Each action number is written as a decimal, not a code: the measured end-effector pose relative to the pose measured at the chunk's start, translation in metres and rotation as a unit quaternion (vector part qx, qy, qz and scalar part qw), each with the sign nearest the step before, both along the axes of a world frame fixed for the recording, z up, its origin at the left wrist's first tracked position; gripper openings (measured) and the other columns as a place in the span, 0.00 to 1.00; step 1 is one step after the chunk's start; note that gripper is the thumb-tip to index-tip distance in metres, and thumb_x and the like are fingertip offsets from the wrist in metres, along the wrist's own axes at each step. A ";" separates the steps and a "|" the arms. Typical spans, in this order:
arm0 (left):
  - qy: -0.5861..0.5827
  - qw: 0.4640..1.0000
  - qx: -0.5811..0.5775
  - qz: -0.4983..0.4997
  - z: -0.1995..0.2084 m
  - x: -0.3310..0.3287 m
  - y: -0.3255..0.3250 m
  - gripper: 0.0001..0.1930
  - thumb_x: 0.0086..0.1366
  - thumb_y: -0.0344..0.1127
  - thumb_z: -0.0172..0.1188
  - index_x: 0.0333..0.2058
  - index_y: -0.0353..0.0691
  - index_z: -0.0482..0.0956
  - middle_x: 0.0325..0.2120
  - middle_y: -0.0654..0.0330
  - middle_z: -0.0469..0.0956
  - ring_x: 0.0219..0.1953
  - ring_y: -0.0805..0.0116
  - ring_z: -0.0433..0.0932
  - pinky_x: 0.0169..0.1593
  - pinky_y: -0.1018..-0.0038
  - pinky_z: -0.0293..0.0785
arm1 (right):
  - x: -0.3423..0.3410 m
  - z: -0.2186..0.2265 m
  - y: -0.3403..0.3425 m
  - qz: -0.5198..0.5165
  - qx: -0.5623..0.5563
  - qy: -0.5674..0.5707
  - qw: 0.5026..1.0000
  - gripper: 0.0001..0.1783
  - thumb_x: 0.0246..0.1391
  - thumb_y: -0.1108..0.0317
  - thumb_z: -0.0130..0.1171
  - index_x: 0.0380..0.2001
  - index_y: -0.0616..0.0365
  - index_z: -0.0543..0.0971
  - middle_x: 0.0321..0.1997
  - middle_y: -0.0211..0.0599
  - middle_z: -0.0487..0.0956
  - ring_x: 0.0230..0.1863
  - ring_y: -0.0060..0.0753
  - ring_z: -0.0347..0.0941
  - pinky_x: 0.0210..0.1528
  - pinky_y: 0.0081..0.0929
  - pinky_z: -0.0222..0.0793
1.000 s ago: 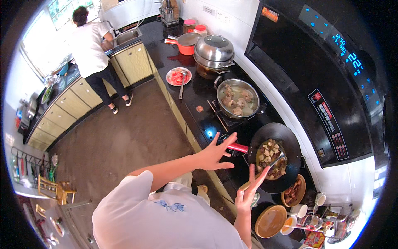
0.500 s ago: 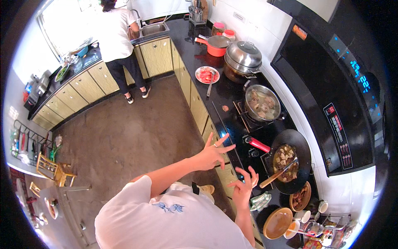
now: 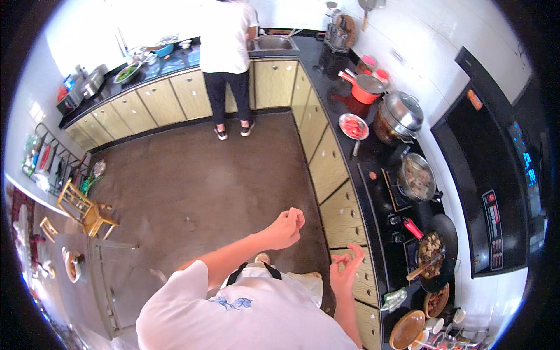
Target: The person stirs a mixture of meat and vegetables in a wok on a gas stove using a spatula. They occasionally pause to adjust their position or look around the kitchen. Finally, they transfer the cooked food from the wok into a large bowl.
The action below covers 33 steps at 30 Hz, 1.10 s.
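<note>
Both of my hands hover in front of the counter with nothing visible in them. My left hand (image 3: 284, 229) is over the floor, its fingers curled together. Near the cabinet fronts is my right hand (image 3: 348, 267), raised, its bent fingers apart. To its right on the stove, a black wok (image 3: 448, 236) with a red handle contains cubed food in sauce. A wooden-handled spatula (image 3: 417, 272) rests in it. Beyond the wok, a steel pot (image 3: 432, 188) holds pieces of meat in liquid. A crumpled clear plastic bag (image 3: 394, 299) lies at the counter's edge.
A person (image 3: 226, 52) stands at the far sink (image 3: 274, 44). Along the right counter are a lidded steamer (image 3: 402, 114), a red saucepan (image 3: 365, 96), a plate of red slices (image 3: 354, 126) and a brown bowl (image 3: 407, 330). A wooden chair (image 3: 87, 210) stands at left. The range hood (image 3: 478, 157) overhangs the stove.
The view has swung, moving the stove to the right. Both hands have drawn back from the counter's edge; my left fingers, spread before, are now curled. The person at the sink stays there.
</note>
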<state>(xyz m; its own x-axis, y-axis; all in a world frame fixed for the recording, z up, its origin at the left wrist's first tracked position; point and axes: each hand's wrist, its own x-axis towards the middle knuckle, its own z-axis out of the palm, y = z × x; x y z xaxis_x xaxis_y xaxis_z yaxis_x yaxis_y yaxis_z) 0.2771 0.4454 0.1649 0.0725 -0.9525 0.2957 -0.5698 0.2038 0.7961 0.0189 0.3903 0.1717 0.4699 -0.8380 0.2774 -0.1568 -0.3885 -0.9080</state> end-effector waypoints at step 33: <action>0.247 0.944 0.215 -0.022 -0.016 0.070 0.016 0.31 0.58 0.23 0.60 0.56 0.37 0.52 0.46 0.54 0.57 0.25 0.72 0.73 0.29 0.69 0.73 | 0.085 0.015 -0.008 0.080 0.136 -0.021 0.987 0.35 0.46 0.88 0.57 0.50 0.56 0.51 0.49 0.38 0.54 0.42 0.27 0.72 0.31 0.32 0.85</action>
